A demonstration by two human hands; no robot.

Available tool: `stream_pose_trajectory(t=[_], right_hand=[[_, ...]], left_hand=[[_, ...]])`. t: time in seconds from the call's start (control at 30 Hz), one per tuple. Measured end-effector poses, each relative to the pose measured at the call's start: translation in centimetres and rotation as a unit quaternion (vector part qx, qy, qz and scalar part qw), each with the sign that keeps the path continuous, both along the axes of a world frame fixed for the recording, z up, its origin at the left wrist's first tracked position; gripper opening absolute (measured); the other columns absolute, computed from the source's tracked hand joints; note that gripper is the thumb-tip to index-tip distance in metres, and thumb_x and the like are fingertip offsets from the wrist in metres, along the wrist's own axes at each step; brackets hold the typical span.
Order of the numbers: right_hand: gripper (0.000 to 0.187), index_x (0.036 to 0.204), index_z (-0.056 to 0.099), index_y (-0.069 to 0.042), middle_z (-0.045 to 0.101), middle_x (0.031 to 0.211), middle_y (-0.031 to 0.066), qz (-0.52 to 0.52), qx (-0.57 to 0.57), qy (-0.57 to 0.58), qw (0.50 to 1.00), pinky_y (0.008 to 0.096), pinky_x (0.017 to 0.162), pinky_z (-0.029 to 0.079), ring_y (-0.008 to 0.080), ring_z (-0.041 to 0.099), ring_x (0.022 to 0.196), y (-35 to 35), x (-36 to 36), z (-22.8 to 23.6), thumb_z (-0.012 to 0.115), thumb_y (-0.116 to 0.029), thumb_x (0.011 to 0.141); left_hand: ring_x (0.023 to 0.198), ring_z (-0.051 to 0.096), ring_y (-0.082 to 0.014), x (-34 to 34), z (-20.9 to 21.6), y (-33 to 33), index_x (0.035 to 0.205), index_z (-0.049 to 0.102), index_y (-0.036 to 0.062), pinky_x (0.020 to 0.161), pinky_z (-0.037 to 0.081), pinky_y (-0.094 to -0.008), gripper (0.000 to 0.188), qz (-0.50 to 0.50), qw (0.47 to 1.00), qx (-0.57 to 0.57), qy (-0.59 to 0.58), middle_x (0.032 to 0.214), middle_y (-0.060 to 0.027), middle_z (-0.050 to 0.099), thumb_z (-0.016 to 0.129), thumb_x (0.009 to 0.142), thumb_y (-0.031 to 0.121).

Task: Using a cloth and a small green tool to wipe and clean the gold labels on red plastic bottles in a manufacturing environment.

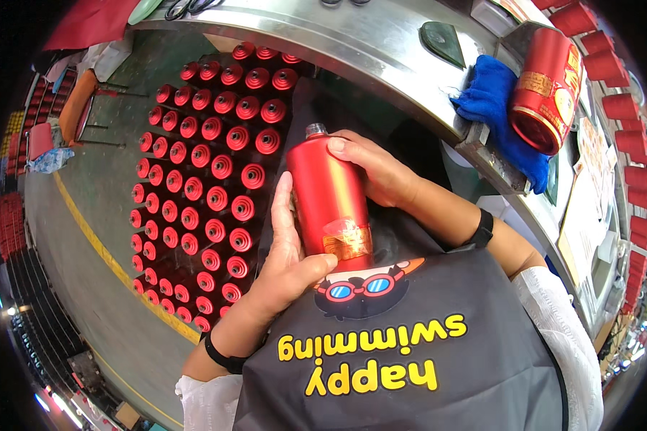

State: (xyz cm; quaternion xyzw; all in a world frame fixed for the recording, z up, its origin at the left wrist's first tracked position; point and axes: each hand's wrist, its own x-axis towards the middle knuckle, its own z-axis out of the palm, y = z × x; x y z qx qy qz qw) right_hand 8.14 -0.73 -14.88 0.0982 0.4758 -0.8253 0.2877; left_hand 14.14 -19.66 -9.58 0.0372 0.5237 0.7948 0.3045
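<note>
A glossy red bottle (327, 183) with a short clear neck at its top is held before my dark apron. Near its lower end sits a gold label (347, 239). My left hand (287, 251) is wrapped along the bottle's left side and base, its thumb lying close to the label. Around the upper right shoulder closes my right hand (372, 167), thumb on the front and the other fingers hidden behind. A second red bottle (546, 93) with gold decoration lies on a blue cloth (490, 104) at the right, on the metal bench.
Many red bottles (221, 167) stand in rows at the left. A metal workbench (366, 47) curves across the top and right side, with a dark green wedge-shaped piece (442, 43) on it. Papers (589, 165) hang at the right. More red items (629, 136) line the far right.
</note>
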Motion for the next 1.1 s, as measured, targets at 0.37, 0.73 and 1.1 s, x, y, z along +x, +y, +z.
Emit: stream_pose_trajectory(t=[0.37, 0.73, 1.1], right_hand=[[0.067, 0.123, 0.047, 0.002, 0.056, 0.114, 0.0167, -0.008, -0.006, -0.002, 1.000, 0.0387, 0.093, 0.047, 0.0241, 0.058, 0.105, 0.2, 0.1, 0.1, 0.067, -0.048, 0.083], [0.064, 0.123, 0.048, 0.001, 0.057, 0.116, 0.0155, -0.002, -0.043, 0.002, 0.999, 0.0380, 0.096, 0.046, 0.0232, 0.057, 0.107, 0.4, 0.1, 0.1, 0.066, -0.047, 0.084], [0.055, 0.124, 0.051, -0.003, 0.058, 0.117, 0.0136, -0.001, -0.052, 0.017, 0.999, 0.0379, 0.099, 0.044, 0.0224, 0.057, 0.110, 0.5, 0.1, -0.4, 0.058, -0.046, 0.090]], left_hand=[[0.137, 0.028, -0.0263, 0.0, -0.3, 0.6, 0.150, -0.013, 0.0095, 0.111, 0.030, -0.0401, 0.105, 0.006, 0.998, -0.052, 0.021, 0.149, -0.0169, 0.018, 0.063, 0.076, 0.005], [0.140, 0.023, -0.0265, -0.5, -1.2, 0.0, 0.150, -0.009, 0.0071, 0.114, 0.024, -0.0405, 0.099, 0.032, 0.999, 0.011, -0.041, 0.150, -0.0165, 0.017, 0.063, 0.082, 0.017], [0.132, 0.037, -0.0239, -1.1, -2.7, 0.3, 0.149, 0.009, 0.0087, 0.107, 0.037, -0.0403, 0.077, 0.030, 0.986, 0.101, -0.131, 0.144, -0.0124, 0.031, 0.059, 0.094, 0.029]])
